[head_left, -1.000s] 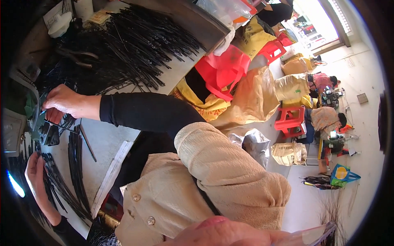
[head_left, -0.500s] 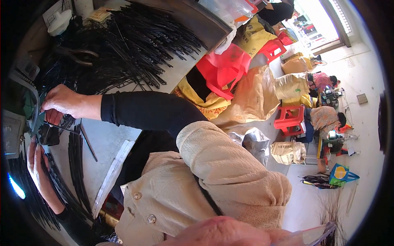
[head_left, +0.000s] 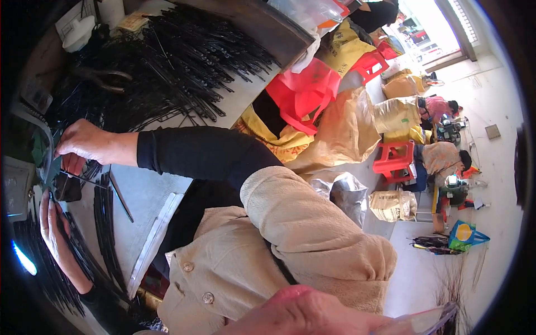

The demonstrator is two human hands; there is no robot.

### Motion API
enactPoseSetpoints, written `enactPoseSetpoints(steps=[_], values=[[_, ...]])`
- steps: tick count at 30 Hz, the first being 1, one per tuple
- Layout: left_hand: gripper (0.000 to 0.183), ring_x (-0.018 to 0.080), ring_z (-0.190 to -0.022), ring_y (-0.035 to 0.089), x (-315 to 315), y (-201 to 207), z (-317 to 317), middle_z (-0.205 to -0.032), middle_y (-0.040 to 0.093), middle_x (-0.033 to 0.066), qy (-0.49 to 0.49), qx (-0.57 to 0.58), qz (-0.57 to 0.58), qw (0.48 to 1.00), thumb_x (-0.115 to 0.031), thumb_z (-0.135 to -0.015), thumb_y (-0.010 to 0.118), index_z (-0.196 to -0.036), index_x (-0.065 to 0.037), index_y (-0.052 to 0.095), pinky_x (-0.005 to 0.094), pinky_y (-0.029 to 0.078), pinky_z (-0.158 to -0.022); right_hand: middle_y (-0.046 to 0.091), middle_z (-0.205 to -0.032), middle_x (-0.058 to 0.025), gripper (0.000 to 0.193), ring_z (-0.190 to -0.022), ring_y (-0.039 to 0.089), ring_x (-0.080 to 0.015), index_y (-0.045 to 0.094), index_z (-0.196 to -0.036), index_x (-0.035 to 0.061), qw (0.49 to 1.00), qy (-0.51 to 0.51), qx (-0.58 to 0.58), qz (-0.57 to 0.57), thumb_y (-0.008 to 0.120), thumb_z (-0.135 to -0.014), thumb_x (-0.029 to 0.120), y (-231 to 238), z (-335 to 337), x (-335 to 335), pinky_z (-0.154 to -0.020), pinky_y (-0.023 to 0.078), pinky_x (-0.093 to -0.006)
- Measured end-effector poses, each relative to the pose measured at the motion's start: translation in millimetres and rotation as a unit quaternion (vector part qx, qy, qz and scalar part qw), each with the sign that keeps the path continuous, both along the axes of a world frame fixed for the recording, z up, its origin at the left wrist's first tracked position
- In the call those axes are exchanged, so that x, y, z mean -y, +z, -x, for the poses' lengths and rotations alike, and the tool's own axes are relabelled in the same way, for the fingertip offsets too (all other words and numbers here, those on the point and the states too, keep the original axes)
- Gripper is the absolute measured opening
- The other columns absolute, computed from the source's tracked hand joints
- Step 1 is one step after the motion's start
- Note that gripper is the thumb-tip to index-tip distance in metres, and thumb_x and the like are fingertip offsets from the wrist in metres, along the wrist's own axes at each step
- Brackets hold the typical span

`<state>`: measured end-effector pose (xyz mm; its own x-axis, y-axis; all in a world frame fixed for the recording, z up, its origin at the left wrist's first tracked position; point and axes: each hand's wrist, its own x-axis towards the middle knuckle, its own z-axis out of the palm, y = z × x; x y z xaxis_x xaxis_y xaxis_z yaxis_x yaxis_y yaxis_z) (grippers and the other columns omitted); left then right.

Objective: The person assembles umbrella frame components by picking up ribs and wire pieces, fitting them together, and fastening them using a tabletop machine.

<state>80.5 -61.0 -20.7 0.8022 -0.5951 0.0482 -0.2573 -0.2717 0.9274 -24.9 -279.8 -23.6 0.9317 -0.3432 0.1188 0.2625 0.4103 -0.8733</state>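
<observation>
My right hand [head_left: 84, 144] is at the far left, its fingers curled in a pinch. A thin black rod [head_left: 82, 177], like an umbrella rib, runs out from under those fingers. My left hand [head_left: 54, 229] lies lower, fingers bent and close together, their tips against a green and grey machine [head_left: 44, 153]. What those tips hold is too small to make out. A bundle of black rods [head_left: 84, 243] lies alongside the left hand. A large heap of similar rods [head_left: 190, 56], some with looped ends, covers the tabletop beyond my right hand.
Pliers [head_left: 103, 78] lie near the heap, and a white dish [head_left: 78, 34] sits at the upper left. Red and yellow bags [head_left: 304, 95], large sacks [head_left: 349, 134] and a red stool [head_left: 393, 156] stand beside the table. Co-workers sit at machines [head_left: 449, 131] farther off.
My right hand has shifted down slightly, keeping its pinch. My left fingertips have moved a little at the machine, and the rod near my right hand sits slightly lower.
</observation>
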Motion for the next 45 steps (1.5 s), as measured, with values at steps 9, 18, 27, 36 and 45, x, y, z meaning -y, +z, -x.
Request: enactPoseSetpoints(steps=[9,18,27,36,45], values=[[0.035,0.0005,-0.05,0.034,-3,-14,-6,-0.076,0.054,-0.0021,-0.077,0.022,0.043,0.996,-0.022,-0.094,0.047,-0.125,-0.008,0.051,0.0154,0.023,-0.043,0.063,-0.07,-0.0179,0.014,-0.057,0.064,-0.0231,0.061,-0.084,-0.0077,0.999,0.028,-0.033,0.008,0.056,-0.083,0.005,3,6,-2,-0.05,0.054,-0.0307],[0.035,0.0012,-0.048,0.035,6,0,12,-0.077,0.055,-0.0004,-0.028,0.0,0.018,0.999,-0.022,-0.094,0.046,-0.127,-0.01,0.05,0.0157,0.023,-0.041,0.063,-0.07,-0.0188,0.017,-0.056,0.065,-0.0232,0.059,-0.087,-0.0101,0.996,0.079,-0.046,0.01,0.055,-0.085,0.006,10,14,-2,-0.051,0.055,-0.0299],[0.036,0.0013,-0.046,0.034,4,-7,4,-0.069,0.051,-0.0024,-0.058,0.066,0.005,0.996,-0.023,-0.094,0.044,-0.127,-0.011,0.05,0.0161,0.021,-0.041,0.063,-0.07,-0.0191,0.015,-0.056,0.065,-0.024,0.059,-0.085,-0.0097,0.993,0.069,-0.052,0.08,0.055,-0.085,0.005,9,14,-5,-0.051,0.055,-0.0299],[0.034,0.0005,-0.049,0.036,7,-6,9,-0.073,0.054,-0.0033,-0.016,0.011,0.016,1.0,-0.023,-0.094,0.045,-0.125,-0.011,0.052,0.015,0.023,-0.042,0.064,-0.07,-0.0182,0.016,-0.055,0.065,-0.0228,0.06,-0.079,-0.009,0.996,0.077,-0.041,0.03,0.057,-0.083,0.006,6,13,-4,-0.051,0.055,-0.0298],[0.036,0.0015,-0.048,0.036,4,-7,-1,-0.079,0.057,-0.0007,-0.028,-0.019,0.011,0.999,-0.021,-0.094,0.043,-0.128,-0.01,0.048,0.0151,0.023,-0.042,0.064,-0.069,-0.0187,0.015,-0.056,0.065,-0.0233,0.059,-0.08,-0.0089,0.995,0.07,-0.049,0.051,0.058,-0.083,0.006,0,7,-5,-0.05,0.055,-0.0303]])
